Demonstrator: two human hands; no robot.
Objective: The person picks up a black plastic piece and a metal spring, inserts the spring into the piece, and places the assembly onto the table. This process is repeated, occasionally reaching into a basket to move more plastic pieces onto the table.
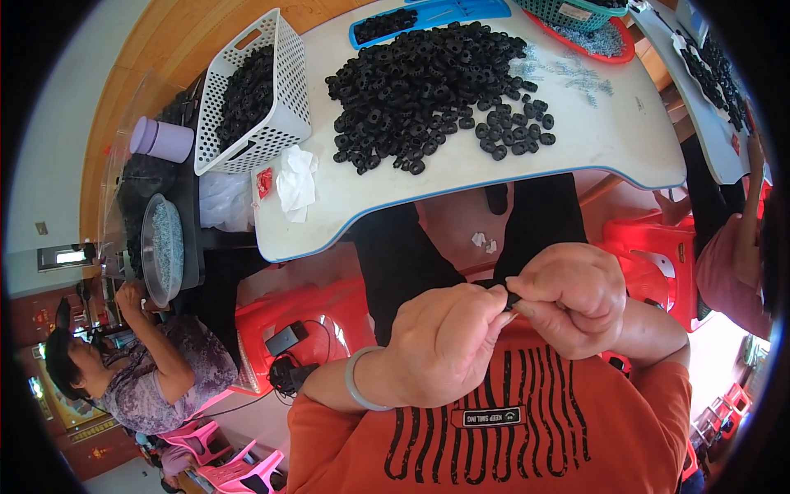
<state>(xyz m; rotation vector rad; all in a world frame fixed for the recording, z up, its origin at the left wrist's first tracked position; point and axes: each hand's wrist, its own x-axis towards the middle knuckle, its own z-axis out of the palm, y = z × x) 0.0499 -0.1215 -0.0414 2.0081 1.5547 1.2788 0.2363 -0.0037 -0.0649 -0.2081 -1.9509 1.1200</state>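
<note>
My left hand point(444, 342), with a pale bangle on its wrist, and my right hand point(576, 296) meet fingertip to fingertip above my lap. Pinched between them is a small black part point(511, 298), mostly covered by the fingers. Beyond my hands, a large heap of small black ring-like plastic parts point(420, 82) lies on the white table point(461, 189). Just right of the heap is a looser group of similar black parts point(517, 130). Tiny pale bluish pieces point(580, 78) are scattered on the tabletop farther right.
A white perforated basket point(292, 99) of black parts stands at left, near a crumpled tissue point(296, 183). At the back are a blue tray point(469, 10) and a red tray point(629, 45). A phone point(286, 338) lies on a red stool point(337, 309). People sit at both sides.
</note>
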